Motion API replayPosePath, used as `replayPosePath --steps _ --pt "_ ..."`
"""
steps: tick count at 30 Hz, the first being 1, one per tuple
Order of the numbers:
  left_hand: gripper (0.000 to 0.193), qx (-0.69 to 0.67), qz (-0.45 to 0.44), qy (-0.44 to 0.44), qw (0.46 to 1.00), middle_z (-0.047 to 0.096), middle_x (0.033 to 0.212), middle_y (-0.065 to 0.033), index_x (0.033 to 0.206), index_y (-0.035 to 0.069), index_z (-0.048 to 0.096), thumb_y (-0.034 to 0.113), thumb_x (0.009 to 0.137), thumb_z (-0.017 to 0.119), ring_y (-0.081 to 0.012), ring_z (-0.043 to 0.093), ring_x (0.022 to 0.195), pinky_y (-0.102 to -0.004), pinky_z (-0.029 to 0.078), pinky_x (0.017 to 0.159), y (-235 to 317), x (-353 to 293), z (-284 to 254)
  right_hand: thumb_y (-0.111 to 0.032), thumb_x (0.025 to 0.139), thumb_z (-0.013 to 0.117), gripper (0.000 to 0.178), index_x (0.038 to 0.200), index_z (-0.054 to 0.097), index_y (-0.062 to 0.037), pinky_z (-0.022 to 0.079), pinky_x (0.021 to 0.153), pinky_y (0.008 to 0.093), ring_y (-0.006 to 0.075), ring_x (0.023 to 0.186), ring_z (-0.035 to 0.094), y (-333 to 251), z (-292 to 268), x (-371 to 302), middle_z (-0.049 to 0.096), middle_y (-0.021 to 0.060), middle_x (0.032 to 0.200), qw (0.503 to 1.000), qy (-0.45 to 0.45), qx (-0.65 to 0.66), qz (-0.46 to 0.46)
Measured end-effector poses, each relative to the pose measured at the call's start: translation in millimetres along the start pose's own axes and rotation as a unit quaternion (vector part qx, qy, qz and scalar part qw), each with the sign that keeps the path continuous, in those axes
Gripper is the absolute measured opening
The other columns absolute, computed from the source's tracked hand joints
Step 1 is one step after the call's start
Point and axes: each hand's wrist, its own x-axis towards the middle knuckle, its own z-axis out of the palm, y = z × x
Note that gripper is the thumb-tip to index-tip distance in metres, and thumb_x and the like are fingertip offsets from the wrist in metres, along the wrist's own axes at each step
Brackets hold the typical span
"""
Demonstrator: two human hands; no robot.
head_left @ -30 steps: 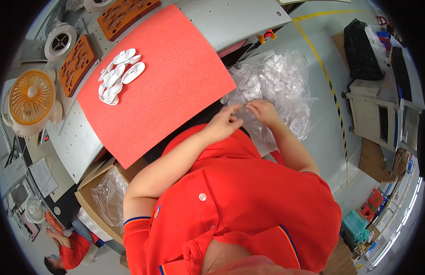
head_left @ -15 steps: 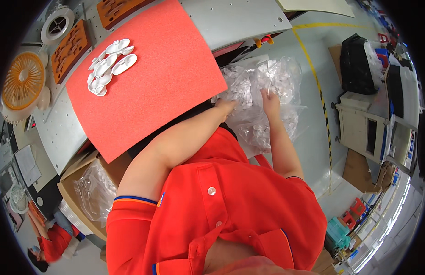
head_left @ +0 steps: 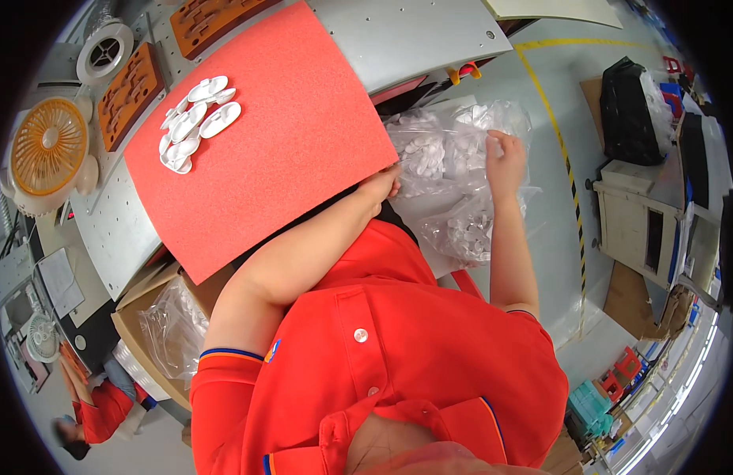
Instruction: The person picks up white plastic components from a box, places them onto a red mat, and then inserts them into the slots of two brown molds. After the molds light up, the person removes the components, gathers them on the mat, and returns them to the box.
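Observation:
Clear plastic bags (head_left: pixel 465 229) full of small white parts stand beside the bench, to the right of the red mat (head_left: pixel 287 127). My right hand (head_left: pixel 505 158) is over them, fingers curled in a pinch on the film of the upper clear plastic bag (head_left: pixel 509 115). By the mat's near right corner, my left hand (head_left: pixel 380 185) has its fingers folded in; whatever they may hold is hidden. Several glossy white oval plastic pieces (head_left: pixel 191 120) lie in a loose cluster on the mat's far left part.
Brown slotted fixtures (head_left: pixel 129 95) and an orange-and-white fan (head_left: pixel 50 146) stand on the metal bench (head_left: pixel 406 36). Below it at left is a cardboard box (head_left: pixel 137 317) with a plastic bag inside. Another person (head_left: pixel 105 408) sits at lower left. A grey cabinet (head_left: pixel 639 218) stands at right.
My right hand has moved right and slightly up, and the upper bag's film has spread with it. My left hand has drawn back from the bags toward the mat's corner.

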Motion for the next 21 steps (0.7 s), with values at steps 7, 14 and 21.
replayPosePath --steps 7,14,21 --pt "0.021 -0.014 0.009 0.0 1.0 0.053 0.087 -0.0027 0.101 0.011 0.049 0.012 0.087 0.065 -0.0109 0.055 0.073 -0.0262 0.049 0.06 -16 20 3 -0.016 0.073 0.075 0.035 0.106 0.066 -0.0199 0.036 0.101 0.0479 0.0241 0.103 0.059 -47 52 3 0.062 0.0022 0.112 0.932 -0.062 -0.173 -0.312" --pt "0.03 0.006 0.033 -0.046 0.998 0.053 0.091 -0.0032 0.105 0.007 0.05 0.007 0.079 0.064 -0.0165 0.056 0.075 -0.0297 0.05 0.062 -22 9 -11 -0.01 0.079 0.067 0.019 0.097 0.069 -0.0148 0.047 0.087 0.0388 0.0302 0.085 0.064 -64 73 54 0.068 0.0091 0.094 0.976 -0.035 -0.055 -0.209" --pt "0.05 0.017 0.1 -0.163 0.981 0.061 0.106 -0.0146 0.128 0.002 0.05 0.021 0.084 0.064 -0.019 0.059 0.092 -0.031 0.05 0.077 21 -115 -31 0.007 0.081 0.057 0.026 0.105 0.063 -0.0012 0.047 0.087 0.0365 0.0284 0.099 0.058 -119 38 44 0.065 0.011 0.103 0.927 0.194 0.152 -0.283"
